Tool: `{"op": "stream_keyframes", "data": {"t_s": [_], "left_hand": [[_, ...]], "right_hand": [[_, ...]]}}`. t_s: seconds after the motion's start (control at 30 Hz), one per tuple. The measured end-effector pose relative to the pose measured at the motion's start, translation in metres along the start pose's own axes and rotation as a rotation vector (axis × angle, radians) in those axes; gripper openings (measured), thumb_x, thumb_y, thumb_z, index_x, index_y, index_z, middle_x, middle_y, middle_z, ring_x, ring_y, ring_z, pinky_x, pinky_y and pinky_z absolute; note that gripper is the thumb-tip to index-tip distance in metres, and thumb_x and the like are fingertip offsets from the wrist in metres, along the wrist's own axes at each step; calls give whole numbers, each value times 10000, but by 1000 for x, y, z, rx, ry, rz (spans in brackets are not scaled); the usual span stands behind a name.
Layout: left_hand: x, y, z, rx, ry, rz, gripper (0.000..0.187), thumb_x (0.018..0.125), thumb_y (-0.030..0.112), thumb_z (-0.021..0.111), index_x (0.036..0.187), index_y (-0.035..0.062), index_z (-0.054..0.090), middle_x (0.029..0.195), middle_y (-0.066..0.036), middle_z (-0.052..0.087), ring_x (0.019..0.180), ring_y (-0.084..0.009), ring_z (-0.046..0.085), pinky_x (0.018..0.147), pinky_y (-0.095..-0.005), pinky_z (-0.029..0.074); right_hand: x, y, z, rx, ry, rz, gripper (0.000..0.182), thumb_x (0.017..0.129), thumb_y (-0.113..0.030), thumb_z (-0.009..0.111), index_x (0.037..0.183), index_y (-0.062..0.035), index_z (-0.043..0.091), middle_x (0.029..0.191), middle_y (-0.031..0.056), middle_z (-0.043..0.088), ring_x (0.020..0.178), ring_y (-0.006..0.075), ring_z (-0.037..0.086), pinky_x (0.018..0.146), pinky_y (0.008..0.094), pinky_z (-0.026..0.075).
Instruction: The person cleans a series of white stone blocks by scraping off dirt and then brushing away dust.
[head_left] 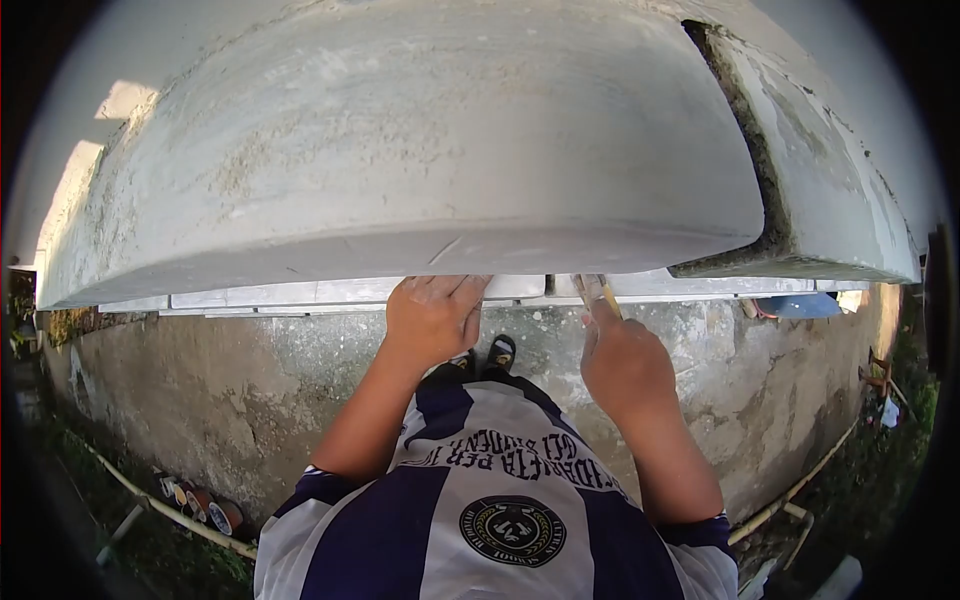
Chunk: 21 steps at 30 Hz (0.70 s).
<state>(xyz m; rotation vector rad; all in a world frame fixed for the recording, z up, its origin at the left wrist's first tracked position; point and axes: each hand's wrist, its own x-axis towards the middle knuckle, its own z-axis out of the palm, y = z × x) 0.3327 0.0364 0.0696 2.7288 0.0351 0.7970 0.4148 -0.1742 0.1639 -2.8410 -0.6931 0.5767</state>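
Observation:
My left hand (433,318) rests palm down on a row of white blocks (340,290), fingers stretched forward and nothing visible in its grip. Its fingertips pass out of sight under the edge of a thick white-grey slab (450,130). To its right, my right hand (628,365) is closed around a narrow tool with a yellowish handle (603,297). The tool's far end lies at the slab's lower edge, near a dark gap (549,285) between blocks; its tip is too small to identify.
A deep crack (745,110) parts the slab from a rough section (820,150) at right. Below is a stained concrete floor (300,375), where my feet (502,352) stand. Bamboo poles (160,505) and several pots (225,515) lie at lower left, more poles (800,490) at right.

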Motion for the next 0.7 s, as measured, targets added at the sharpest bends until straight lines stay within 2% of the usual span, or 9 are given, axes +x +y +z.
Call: {"op": "stream_keyframes", "data": {"t_s": [0.07,0.17,0.27,0.37,0.47,0.57,0.7], "left_hand": [[-6,-2,1,34,-71,-24,498,689,88,673,1182,149,706,1123,-78,687,1001,-279,674,733,-384,579],[-6,-2,0,22,-50,-11,475,689,94,678,1160,146,710,1086,-64,694,926,-279,682,694,-386,570],[-10,-2,3,54,-81,-29,472,687,99,683,1156,145,710,1063,-52,695,887,-267,680,687,-376,561],[-11,-7,5,28,9,57,467,687,113,688,1153,143,710,1081,-71,687,918,-292,676,740,-418,557],[-5,-10,3,44,62,143,454,652,57,695,1098,134,727,1026,-65,691,868,-275,668,681,-370,543],[-9,-9,7,63,-3,93,450,655,58,695,1101,115,725,1047,-69,693,919,-271,670,720,-364,549],[-9,-13,7,-3,35,127,455,663,64,699,1116,101,721,1071,-74,694,943,-276,675,752,-360,553]], "right_hand": [[-7,5,6,-34,13,-24,329,957,-166,560,1254,-27,572,805,251,662,803,421,673,745,501,540],[-5,5,9,-13,17,-6,303,953,-149,555,1231,-30,580,812,248,668,792,418,676,737,502,542],[-7,8,17,-70,40,-22,440,996,-215,509,1419,-92,504,777,238,659,749,413,694,702,498,570],[-10,-2,16,-56,19,33,412,993,-203,505,1384,-74,523,808,250,667,786,420,697,722,503,570],[-4,-12,17,-43,33,65,367,987,-187,498,1326,-56,555,841,257,678,811,420,698,733,493,570],[14,-26,17,-65,65,79,329,989,-185,484,1271,-43,578,893,263,692,844,411,698,762,489,567],[9,-30,9,-19,-8,154,374,1008,-207,463,1336,-52,555,943,266,700,924,424,687,874,508,538]]}}
